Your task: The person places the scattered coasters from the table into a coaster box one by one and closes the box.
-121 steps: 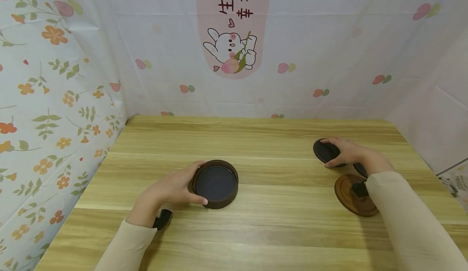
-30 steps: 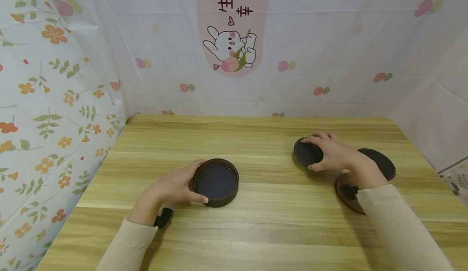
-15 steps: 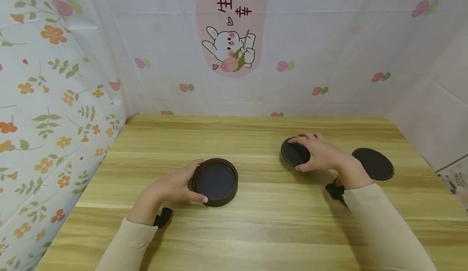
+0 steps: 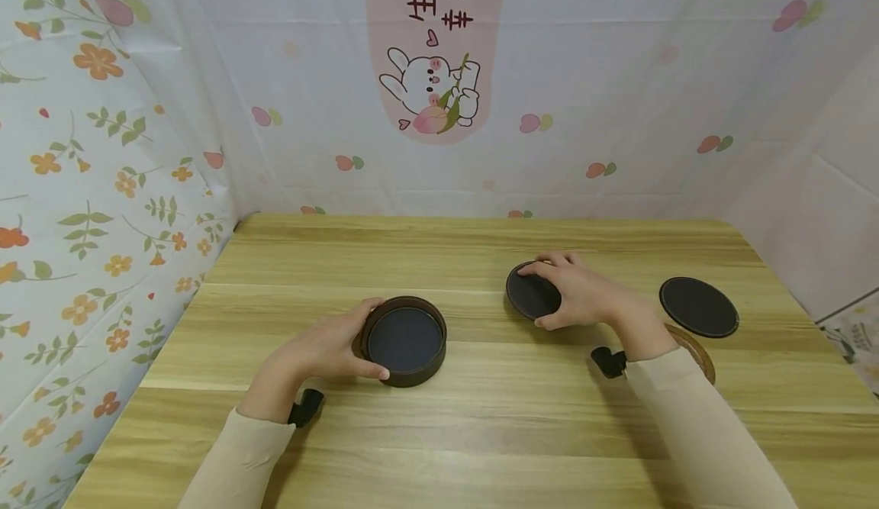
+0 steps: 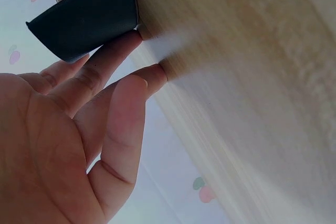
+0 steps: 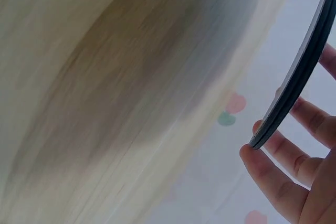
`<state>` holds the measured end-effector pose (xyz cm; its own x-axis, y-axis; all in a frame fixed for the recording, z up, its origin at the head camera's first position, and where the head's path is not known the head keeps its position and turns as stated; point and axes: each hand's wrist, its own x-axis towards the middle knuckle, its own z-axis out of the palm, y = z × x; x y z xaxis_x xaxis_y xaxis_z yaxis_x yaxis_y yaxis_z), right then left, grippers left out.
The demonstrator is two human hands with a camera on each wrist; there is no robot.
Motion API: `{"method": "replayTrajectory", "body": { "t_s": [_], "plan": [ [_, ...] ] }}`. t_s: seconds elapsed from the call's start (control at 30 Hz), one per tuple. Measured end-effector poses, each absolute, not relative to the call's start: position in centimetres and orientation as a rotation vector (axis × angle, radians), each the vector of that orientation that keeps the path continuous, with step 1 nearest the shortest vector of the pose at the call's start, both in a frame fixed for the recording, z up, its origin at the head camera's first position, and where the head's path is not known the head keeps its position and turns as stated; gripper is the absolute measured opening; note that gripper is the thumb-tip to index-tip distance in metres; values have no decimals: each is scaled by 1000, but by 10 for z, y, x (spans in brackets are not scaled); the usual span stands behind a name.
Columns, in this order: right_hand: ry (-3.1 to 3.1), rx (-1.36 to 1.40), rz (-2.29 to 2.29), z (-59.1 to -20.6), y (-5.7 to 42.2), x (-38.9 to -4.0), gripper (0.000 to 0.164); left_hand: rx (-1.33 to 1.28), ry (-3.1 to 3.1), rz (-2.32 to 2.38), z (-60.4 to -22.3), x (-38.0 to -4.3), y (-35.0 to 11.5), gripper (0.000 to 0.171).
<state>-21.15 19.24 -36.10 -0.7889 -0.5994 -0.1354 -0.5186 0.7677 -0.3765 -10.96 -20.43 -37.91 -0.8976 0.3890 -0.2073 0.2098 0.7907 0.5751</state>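
Note:
My left hand (image 4: 328,347) holds the left side of a round, low-walled dark brown leather-look holder (image 4: 414,378), thumb at the front and fingers at the back. Its floor looks dark and flat. In the left wrist view, fingertips meet the dark wall (image 5: 89,22) of the holder. To the right, my right hand (image 4: 584,293) grips a round black coaster (image 4: 527,292) by its edge, tilted and raised off the table. The right wrist view shows the coaster's edge (image 6: 302,74) looking layered; whether it is one or more I cannot tell.
Another black coaster (image 4: 699,307) lies flat on the right of the wooden table (image 4: 481,448). Nearer me, a brown round disc (image 4: 700,355) is mostly hidden under my right sleeve (image 4: 693,410). A patterned cloth wall (image 4: 309,74) stands behind the table.
My right hand has carried the coaster leftward, away from the other black coaster and closer to the holder. The left hand and the holder have stayed in place.

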Motion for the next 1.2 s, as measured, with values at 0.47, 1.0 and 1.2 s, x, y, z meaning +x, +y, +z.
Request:
{"method": "replayTrajectory", "body": {
  "t_s": [0.47,1.0,1.2],
  "plan": [
    [2692,-949,-459,-359,159,-202,77,471,2667,794,-379,-110,-205,109],
    [2614,-1052,-503,-353,120,-190,78,455,2651,799,-377,-110,-205,109],
    [2611,-1109,-511,-353,107,-186,75,448,2651,796,-378,-111,-205,109]
  ]
}}
